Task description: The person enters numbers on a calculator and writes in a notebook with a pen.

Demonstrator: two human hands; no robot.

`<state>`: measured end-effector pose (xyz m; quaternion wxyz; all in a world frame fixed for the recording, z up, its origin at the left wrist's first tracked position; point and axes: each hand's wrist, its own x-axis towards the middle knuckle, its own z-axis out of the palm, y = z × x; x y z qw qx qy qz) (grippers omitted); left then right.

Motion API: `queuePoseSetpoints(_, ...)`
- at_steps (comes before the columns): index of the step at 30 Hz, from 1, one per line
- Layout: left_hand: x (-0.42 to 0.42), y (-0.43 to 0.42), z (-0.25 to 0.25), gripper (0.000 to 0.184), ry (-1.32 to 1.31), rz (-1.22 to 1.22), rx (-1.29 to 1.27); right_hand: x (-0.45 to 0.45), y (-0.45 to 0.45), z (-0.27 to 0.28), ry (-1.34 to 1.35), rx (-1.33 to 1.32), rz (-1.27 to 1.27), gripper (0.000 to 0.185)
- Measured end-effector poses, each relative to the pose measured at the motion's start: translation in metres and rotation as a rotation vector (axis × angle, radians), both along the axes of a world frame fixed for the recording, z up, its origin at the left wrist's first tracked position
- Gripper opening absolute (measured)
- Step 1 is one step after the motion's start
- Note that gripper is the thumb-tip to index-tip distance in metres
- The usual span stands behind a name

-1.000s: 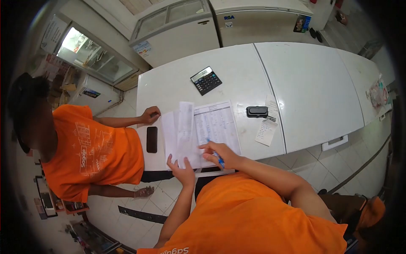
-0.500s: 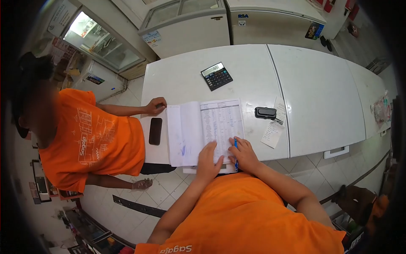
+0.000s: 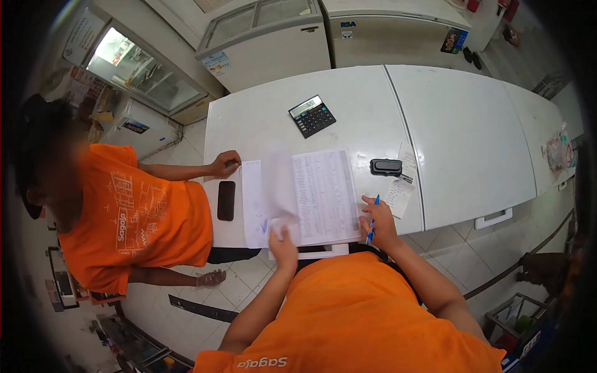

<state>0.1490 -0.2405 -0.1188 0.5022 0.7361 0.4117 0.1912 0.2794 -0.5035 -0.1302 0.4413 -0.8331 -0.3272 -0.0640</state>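
Note:
An open stack of printed sheets [image 3: 324, 199], with a table of columns on the right page, lies on the white table in front of me. My left hand [image 3: 283, 250] is at the lower edge of a page [image 3: 280, 189], gripping it; the page is lifted, curled and blurred by motion. Beside the right edge of the papers, my right hand [image 3: 382, 225] has its fingers around a blue pen [image 3: 373, 219], which points up and away from me.
A calculator [image 3: 312, 116] sits beyond the papers. To the right are a black case [image 3: 386, 166] and paper slips [image 3: 398, 196]. A phone [image 3: 226, 201] lies left, near a co-worker's hand [image 3: 225, 163]. Chest freezers [image 3: 267, 59] stand behind the white table [image 3: 466, 143].
My left hand has moved left and is turning a page that lay flat before. My right hand has shifted right, off the papers, with the pen now tilted upward.

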Motion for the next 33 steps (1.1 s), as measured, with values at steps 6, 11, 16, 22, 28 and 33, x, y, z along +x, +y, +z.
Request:
queuePoseSetpoints(6,-0.032,0.055,-0.024,0.043,-0.390,0.222,-0.858,0.001,0.012,-0.003,0.102,-0.041,0.114,0.046)
queuePoseSetpoints(11,-0.029,0.057,0.029,0.044,-0.833,0.291,-1.231,0.004,0.028,0.003,0.054,-0.104,0.223,0.043)
queuePoseSetpoints(16,-0.038,0.083,0.001,0.074,-0.091,0.278,-0.469,0.000,0.043,-0.001,-0.027,-0.194,0.291,0.032)
queuePoseSetpoints(22,-0.042,0.087,0.009,0.070,0.227,0.024,0.509,0.008,0.058,0.003,-0.039,-0.409,0.200,0.027)
queuePoseSetpoints(28,0.027,0.066,0.013,0.056,0.040,-0.599,0.681,0.041,0.081,0.016,-0.043,-0.444,0.180,0.030)
queuePoseSetpoints(33,0.057,0.052,0.014,0.066,0.217,-0.655,0.731,0.085,0.028,0.020,-0.030,-0.313,-0.242,0.036)
